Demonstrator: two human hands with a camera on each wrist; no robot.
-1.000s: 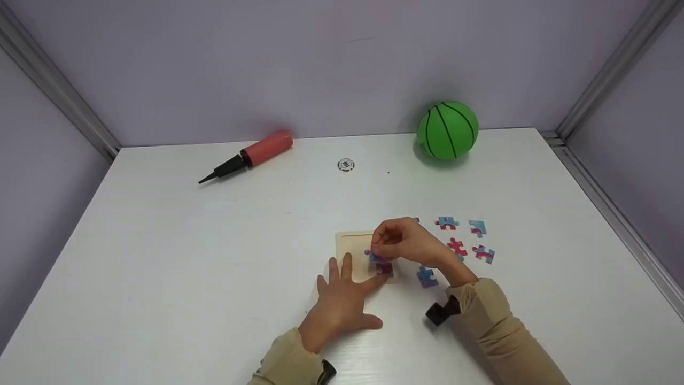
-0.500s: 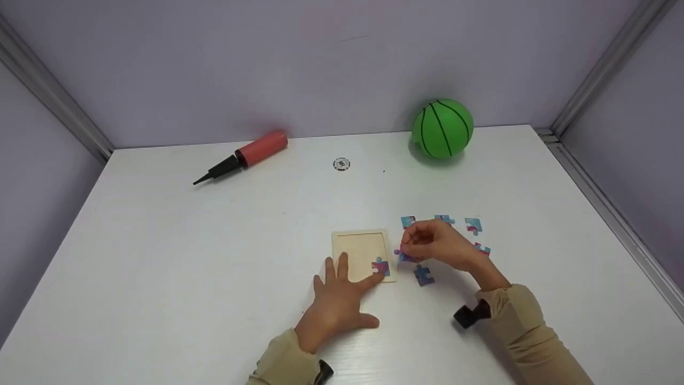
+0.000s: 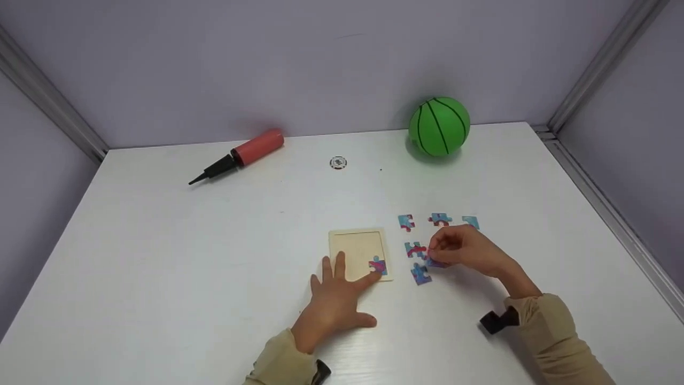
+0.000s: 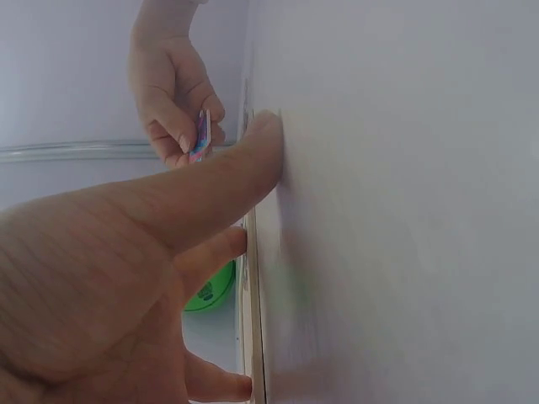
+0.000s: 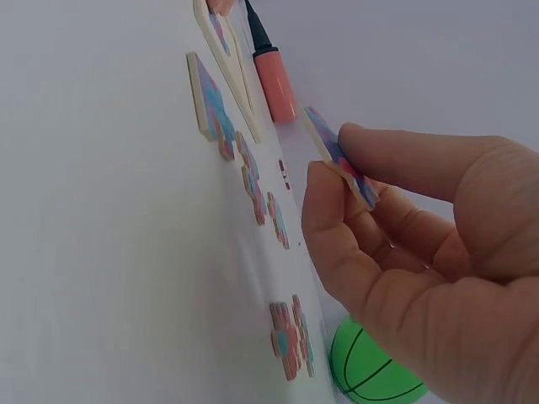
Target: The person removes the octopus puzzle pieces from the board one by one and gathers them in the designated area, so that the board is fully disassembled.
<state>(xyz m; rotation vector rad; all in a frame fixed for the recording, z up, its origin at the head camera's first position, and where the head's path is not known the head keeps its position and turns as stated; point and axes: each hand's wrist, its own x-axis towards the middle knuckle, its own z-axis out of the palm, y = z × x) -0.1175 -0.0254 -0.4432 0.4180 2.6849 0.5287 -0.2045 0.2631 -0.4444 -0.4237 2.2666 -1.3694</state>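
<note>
A pale wooden puzzle tray (image 3: 354, 245) lies on the white table (image 3: 214, 256) with one pink-and-blue piece (image 3: 378, 264) set in its near right corner. My left hand (image 3: 335, 293) lies flat with straight fingers on the tray's near edge, the index fingertip beside that piece. My right hand (image 3: 435, 255) is to the right of the tray and pinches a puzzle piece (image 5: 338, 157) between thumb and fingers, held on edge just above the table. Several loose pieces lie around it, such as one (image 3: 415, 249) next to the tray and another (image 3: 420, 274) nearer me.
A green ball (image 3: 439, 126) sits against the back wall on the right. A red and black hand pump (image 3: 240, 154) lies at the back left, and a small round disc (image 3: 338, 162) lies between them. Lilac walls close the table on three sides.
My right hand has moved from over the tray to the right, to among the loose pieces, still pinching a piece. The left hand has stayed on the tray.
</note>
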